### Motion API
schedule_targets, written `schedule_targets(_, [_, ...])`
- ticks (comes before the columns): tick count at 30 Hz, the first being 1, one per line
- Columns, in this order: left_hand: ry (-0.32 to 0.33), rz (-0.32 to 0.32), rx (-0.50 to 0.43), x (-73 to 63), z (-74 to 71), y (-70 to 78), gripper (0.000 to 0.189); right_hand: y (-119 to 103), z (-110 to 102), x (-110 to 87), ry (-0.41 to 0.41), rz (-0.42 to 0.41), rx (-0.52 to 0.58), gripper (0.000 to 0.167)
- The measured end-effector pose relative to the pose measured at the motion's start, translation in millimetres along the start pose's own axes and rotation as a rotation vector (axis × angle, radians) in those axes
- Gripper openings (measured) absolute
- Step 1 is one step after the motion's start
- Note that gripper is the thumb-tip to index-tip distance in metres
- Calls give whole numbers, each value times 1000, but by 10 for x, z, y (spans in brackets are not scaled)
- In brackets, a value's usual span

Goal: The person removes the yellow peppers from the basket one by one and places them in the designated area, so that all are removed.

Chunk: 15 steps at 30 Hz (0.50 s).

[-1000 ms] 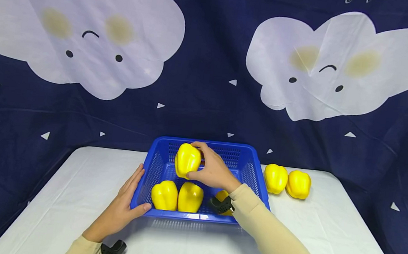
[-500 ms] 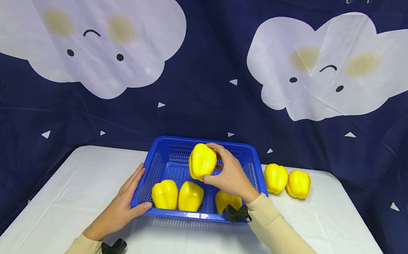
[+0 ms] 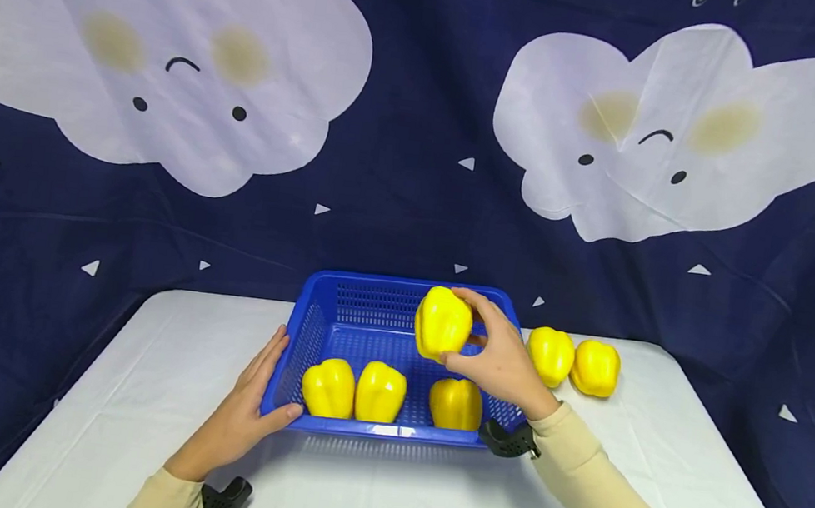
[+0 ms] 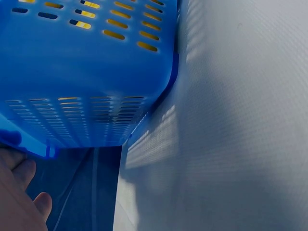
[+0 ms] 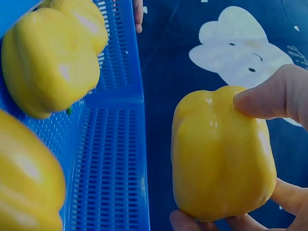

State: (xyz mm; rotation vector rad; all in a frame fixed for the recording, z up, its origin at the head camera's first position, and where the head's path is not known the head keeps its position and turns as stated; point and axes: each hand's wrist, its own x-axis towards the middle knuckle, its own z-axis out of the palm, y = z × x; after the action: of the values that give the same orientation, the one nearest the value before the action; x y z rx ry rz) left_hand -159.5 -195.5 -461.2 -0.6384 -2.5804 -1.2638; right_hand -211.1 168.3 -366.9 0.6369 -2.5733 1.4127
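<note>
In the head view my right hand (image 3: 497, 356) holds a yellow bell pepper (image 3: 443, 325) above the right half of the blue basket (image 3: 395, 433). The right wrist view has the thumb on one side of this bell pepper (image 5: 221, 159) and fingers on the other. Inside the basket, two yellow bell peppers (image 3: 328, 388) stand side by side at the front left. Another yellow bell pepper (image 3: 456, 404) sits at the front right. My left hand (image 3: 238, 419) rests against the basket's front left corner, fingers straight along the outer side, thumb at the front rim.
Two more yellow bell peppers (image 3: 550, 357) sit together on the white tablecloth (image 3: 379, 502), just right of the basket. Behind the table hangs a dark blue cloth (image 3: 418, 163) printed with clouds.
My right hand has moved right with the bell pepper, from the basket's middle toward its right side. The front right bell pepper has come into fuller view. My left hand has stayed put.
</note>
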Motion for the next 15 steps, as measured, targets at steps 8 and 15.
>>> schedule_targets(8, [1,2,-1,0,8,-9,92,115,-194,-149,28,14,-9,85])
schedule_targets(15, [1,3,2,0,13,-13,92,229,-352,-251,77,32,-49,87])
